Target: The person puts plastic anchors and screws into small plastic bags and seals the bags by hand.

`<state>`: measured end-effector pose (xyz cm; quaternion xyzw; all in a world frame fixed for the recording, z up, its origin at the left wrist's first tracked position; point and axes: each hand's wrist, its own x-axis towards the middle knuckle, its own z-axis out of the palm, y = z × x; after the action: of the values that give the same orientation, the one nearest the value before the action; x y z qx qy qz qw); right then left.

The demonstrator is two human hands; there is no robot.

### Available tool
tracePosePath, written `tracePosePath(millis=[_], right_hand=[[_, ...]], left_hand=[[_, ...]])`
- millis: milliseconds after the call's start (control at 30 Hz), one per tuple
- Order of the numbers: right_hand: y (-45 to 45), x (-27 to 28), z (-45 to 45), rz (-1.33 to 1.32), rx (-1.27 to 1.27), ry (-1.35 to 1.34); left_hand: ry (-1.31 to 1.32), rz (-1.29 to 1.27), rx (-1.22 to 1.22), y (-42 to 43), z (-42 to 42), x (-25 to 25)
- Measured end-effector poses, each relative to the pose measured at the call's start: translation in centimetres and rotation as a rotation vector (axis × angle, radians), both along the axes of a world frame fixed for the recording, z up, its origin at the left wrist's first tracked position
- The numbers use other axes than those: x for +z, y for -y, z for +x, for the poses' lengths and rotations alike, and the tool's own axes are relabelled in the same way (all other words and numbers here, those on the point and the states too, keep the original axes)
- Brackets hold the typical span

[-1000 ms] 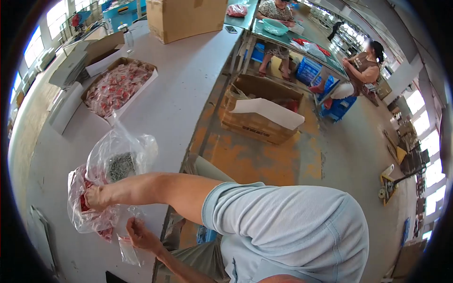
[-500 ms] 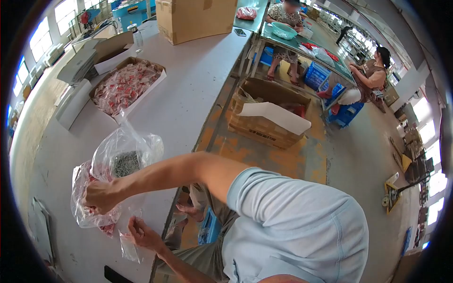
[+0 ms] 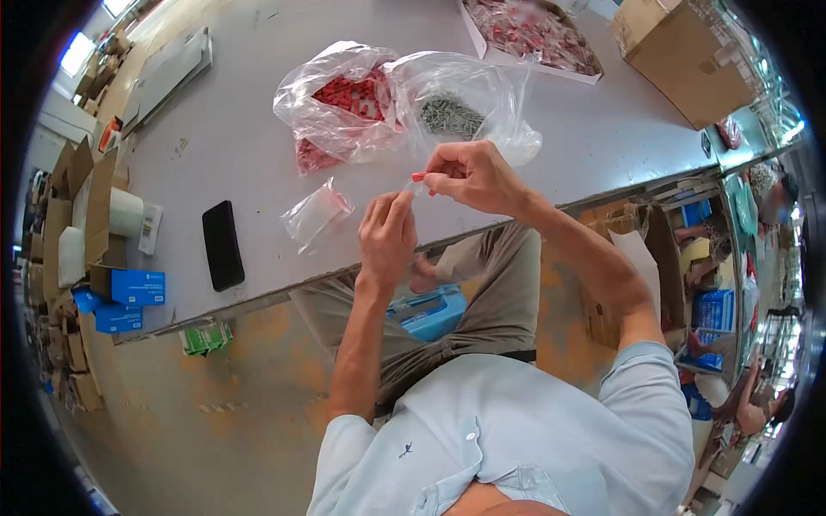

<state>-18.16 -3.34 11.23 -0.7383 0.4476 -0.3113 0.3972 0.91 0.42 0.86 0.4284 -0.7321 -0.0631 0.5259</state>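
Note:
Over the table's near edge, my right hand (image 3: 471, 176) pinches small red plastic pieces (image 3: 419, 177), one showing at the fingertips and another below them. My left hand (image 3: 387, 230) is closed on a small clear bag (image 3: 411, 186), mostly hidden by the fingers, just beneath the red piece. To the left of that hand, small clear bags (image 3: 318, 212) lie flat on the table. Beyond my hands stands an open clear bag of red plastic pieces (image 3: 351, 96). Beside it on the right is an open clear bag of grey metal screws or nails (image 3: 452, 115).
A black phone (image 3: 224, 246) lies at left on the grey table (image 3: 249, 163). Blue boxes (image 3: 138, 287) and a carton (image 3: 99, 206) stand at the far left. A box of packed red bags (image 3: 533, 39) and a large carton (image 3: 688, 60) are at back right. People sit at right.
My view has swung left and down. My right hand has come out of the bag of red pieces, now holding some, and meets my left hand over the table's edge.

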Motion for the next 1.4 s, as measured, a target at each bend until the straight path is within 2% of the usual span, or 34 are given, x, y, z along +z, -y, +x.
tracePosePath(millis=[67,167,367,433,467,533,767,833,867,933,967,1033,1167,1233,1300,1367,1400], right_hand=[[0.0,-0.3,0.3,-0.016,-0.007,-0.013],[0.4,-0.9,0.5,-0.028,-0.011,-0.169],[0.9,-1.1,0.8,-0.214,0.052,-0.402],[1.0,-0.8,0.7,-0.086,-0.006,-0.210],[0.9,-0.7,0.6,-0.085,0.006,-0.217],[0.4,-0.4,0.4,0.117,-0.132,0.078],[0.3,-2.6,2.2,-0.207,-0.109,-0.091],[0.5,-2.8,2.5,-0.295,-0.108,-0.321],[0.6,-2.7,2.5,-0.298,-0.105,-0.321],[0.8,-2.5,2.3,-0.118,-0.308,-0.201],[1.0,-3.0,1.6,-0.117,-0.302,-0.204],[1.2,-3.8,0.4,-0.078,-0.242,0.033],[-0.2,-4.1,-0.3,-0.125,-0.089,0.062],[-0.3,-4.3,-0.4,0.153,0.063,0.105],[-0.1,-5.4,-0.3,0.134,0.033,0.124],[-0.1,-6.4,-0.1,0.118,0.005,0.142],[-0.3,-6.6,0.2,0.171,-0.029,0.226]], left_hand=[[0.028,0.012,-0.004,-0.2,0.0,0.0],[0.055,-0.029,0.012,0.0,0.0,-0.2],[0.104,-0.046,-0.008,-0.2,-0.2,-0.1],[0.039,0.003,-0.017,0.0,0.1,0.1],[-0.022,0.051,-0.026,0.0,0.3,0.1],[-0.041,0.066,-0.035,0.1,0.3,0.1],[-0.041,0.035,-0.055,0.1,0.0,0.1],[-0.051,0.041,-0.056,0.1,0.1,0.2],[-0.060,0.047,-0.059,0.1,0.2,0.2],[-0.094,0.099,-0.065,-0.1,0.4,0.6],[-0.126,0.155,-0.076,-0.3,0.5,0.7],[-0.189,0.212,-0.110,0.0,0.7,0.4],[-0.394,0.395,-0.243,0.7,1.2,0.2],[-0.415,0.471,-0.291,0.6,1.6,0.1],[-0.432,0.548,-0.332,0.7,2.0,-0.1],[-0.695,0.703,-0.440,0.7,2.3,-0.7],[-0.693,0.702,-0.437,0.7,2.3,-0.2]])
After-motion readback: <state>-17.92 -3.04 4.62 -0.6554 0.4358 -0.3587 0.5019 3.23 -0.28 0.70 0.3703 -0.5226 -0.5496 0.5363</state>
